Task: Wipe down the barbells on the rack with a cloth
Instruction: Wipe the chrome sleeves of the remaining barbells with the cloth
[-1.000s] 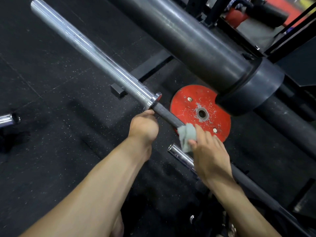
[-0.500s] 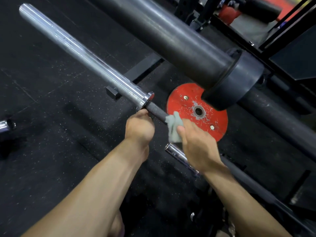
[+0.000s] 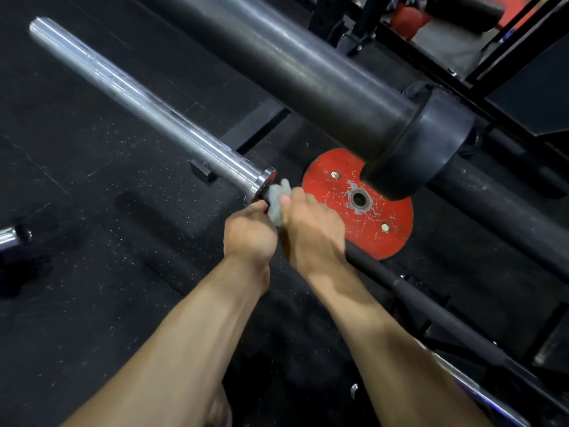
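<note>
— Hidden under the right hand (image 3: 311, 229) and cloth (image 3: 278, 200): part of the barbell (image 3: 147, 103) shaft.
— Cut off by the top edge: the thick black bar (image 3: 308, 72). Left-edge chrome stub (image 3: 10, 238) too.

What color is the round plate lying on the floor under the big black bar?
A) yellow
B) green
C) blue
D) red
D: the round plate on the dark floor is red with scuffed paint and a hole in its middle, partly covered by the big black bar that crosses above it.
</note>
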`<state>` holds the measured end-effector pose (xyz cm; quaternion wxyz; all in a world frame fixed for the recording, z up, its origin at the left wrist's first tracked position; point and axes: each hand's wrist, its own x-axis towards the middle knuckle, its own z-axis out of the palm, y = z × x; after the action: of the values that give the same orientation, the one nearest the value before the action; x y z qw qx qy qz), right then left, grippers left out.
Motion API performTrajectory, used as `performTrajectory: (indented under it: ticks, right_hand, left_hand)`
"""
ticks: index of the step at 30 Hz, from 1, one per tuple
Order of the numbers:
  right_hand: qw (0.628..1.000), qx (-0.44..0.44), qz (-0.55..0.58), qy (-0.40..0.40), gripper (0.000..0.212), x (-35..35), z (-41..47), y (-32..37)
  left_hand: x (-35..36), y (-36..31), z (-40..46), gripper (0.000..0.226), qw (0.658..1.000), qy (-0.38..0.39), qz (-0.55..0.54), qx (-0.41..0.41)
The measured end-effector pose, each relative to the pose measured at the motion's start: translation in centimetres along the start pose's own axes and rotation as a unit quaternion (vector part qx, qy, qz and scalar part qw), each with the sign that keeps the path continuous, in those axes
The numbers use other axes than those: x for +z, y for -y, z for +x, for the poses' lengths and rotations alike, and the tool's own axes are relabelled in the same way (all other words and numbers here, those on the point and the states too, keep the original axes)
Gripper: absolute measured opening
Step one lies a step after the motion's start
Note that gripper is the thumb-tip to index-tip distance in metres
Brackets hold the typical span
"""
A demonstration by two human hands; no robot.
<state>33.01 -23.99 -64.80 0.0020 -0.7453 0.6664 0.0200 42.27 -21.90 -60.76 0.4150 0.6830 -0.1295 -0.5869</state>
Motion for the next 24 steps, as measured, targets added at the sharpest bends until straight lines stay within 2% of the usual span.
performTrajectory:
  ticks: [3,7,10,14,17,21,24]
  right_hand:
    - [0.998,-0.027,0.042,0.044,0.027,-0.3,1.4,0.8]
    - [0.998,-0.004,0.066,-0.006,0.053,-0.3,-2.0,-2.5]
    - [0.996,0.011,0.09,-0.008,0.047,0.4,-5.5,-5.2]
    - [0.998,0.042,0.042,0.003,0.05,0.8,-5.7,-4.7]
    - [1.0,0.011,0.001,-0.026,0.048,0.8,-3.1,-2.5]
    - [0.997,-0.065,0.035,0.028,0.042,-0.4,0.8,0.3]
    - [0.993,-0.067,0.09,0.021,0.036,-0.6,0.9,0.2]
  left_hand:
    - [-0.2,-0.4,0.0,0.03,1.0,0.021,-0.001,0.001]
    - [-0.2,-0.9,-0.1,0.032,1.0,0.009,-0.005,-0.028]
    - [-0.4,-1.1,0.1,0.032,0.999,0.012,0.003,-0.041]
    - [-0.1,-1.3,-0.1,0.013,0.998,0.001,-0.003,-0.064]
    - [-0.1,-1.8,-0.5,0.017,0.997,-0.002,-0.011,-0.078]
    - [-0.2,-2.1,-1.1,0.026,0.998,0.002,-0.002,-0.065]
    - [-0.3,-2.2,-1.3,0.026,0.998,0.003,-0.014,-0.069]
